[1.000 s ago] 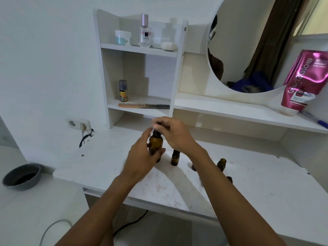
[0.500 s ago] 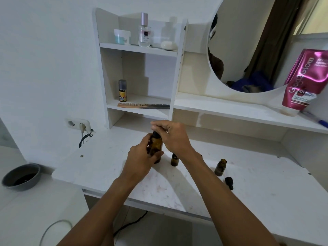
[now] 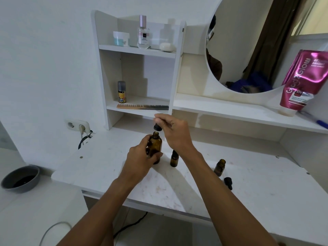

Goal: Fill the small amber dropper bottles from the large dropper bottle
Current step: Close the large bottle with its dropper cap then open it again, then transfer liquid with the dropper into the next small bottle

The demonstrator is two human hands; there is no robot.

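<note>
1. left hand (image 3: 140, 160) gripped the big bottle (image 3: 156, 146), upright at the table (image 3: 106, 166).
2. right hand (image 3: 175, 132) pinched the dropper (image 3: 157, 127), now lifted just above the neck (it sat on before).
3. the open small bottle (image 3: 219, 167), off to the right, could be filled next.

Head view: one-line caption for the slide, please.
Left hand grips the large amber bottle while right hand holds its dropper cap just above the open neck.

Left hand (image 3: 140, 161) grips large bottle (image 3: 155, 147); right hand (image 3: 174, 131) lifts dropper cap (image 3: 157, 127)
</note>
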